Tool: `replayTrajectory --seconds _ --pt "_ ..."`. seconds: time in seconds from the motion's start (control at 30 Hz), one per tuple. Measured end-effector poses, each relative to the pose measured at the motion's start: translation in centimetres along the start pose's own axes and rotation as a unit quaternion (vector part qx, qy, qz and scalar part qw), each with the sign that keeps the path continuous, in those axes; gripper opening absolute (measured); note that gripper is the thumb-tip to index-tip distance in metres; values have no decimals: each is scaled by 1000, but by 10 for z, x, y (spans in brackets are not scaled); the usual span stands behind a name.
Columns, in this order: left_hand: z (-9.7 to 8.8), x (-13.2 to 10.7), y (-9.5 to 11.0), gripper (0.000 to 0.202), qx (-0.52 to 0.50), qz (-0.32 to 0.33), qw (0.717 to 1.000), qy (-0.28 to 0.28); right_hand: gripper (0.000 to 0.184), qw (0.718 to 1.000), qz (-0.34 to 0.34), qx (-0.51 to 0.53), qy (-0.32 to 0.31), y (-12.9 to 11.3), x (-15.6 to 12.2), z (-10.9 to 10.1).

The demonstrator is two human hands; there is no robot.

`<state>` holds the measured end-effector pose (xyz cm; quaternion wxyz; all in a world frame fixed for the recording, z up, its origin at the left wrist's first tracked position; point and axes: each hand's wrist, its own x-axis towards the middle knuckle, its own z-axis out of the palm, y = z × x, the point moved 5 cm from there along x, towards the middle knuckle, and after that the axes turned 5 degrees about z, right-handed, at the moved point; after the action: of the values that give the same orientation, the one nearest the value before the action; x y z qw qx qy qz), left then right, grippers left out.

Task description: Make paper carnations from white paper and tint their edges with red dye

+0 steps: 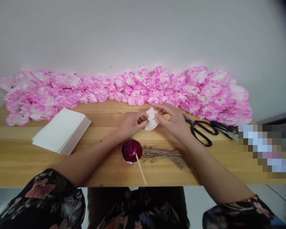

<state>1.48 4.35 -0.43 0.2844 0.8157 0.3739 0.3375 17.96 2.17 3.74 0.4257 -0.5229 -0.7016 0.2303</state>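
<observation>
Between my two hands, over the middle of the table, is a small crumpled piece of white paper (152,120). My left hand (132,123) pinches its left side with thumb and fingertips. On the other side, my right hand (173,121) has its thumb and forefinger closed on the paper's right edge. Just below my left hand sits a small bowl of dark magenta liquid (128,150), with a thin pale stick (141,168) leaning in it toward the table's front edge. Right of the bowl lies a bundle of thin brown twine strands (165,154), partly under my right forearm.
A stack of white paper sheets (59,130) lies at the left. Black-handled scissors (202,132) rest at the right, beside another black-handled tool (223,127). Pink and white paper flowers (133,86) line the table's back along the wall. The far right is pixelated.
</observation>
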Motion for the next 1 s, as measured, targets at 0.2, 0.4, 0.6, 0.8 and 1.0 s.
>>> replayTrajectory --seconds 0.2,0.4,0.6,0.8,1.0 --pt "2 2 6 5 87 35 995 -37 11 999 -1 -37 -23 1 -2 10" --pt "3 1 7 3 68 32 996 -47 26 985 137 101 -7 25 -1 13" --pt "-2 0 -6 11 -105 -32 993 40 26 978 143 137 69 40 3 -3" --pt "-8 1 -12 12 -135 -56 985 93 30 991 107 79 31 20 -3 -3" --pt "-9 0 -7 11 -108 -44 989 90 30 994 107 17 -29 6 -6 6"
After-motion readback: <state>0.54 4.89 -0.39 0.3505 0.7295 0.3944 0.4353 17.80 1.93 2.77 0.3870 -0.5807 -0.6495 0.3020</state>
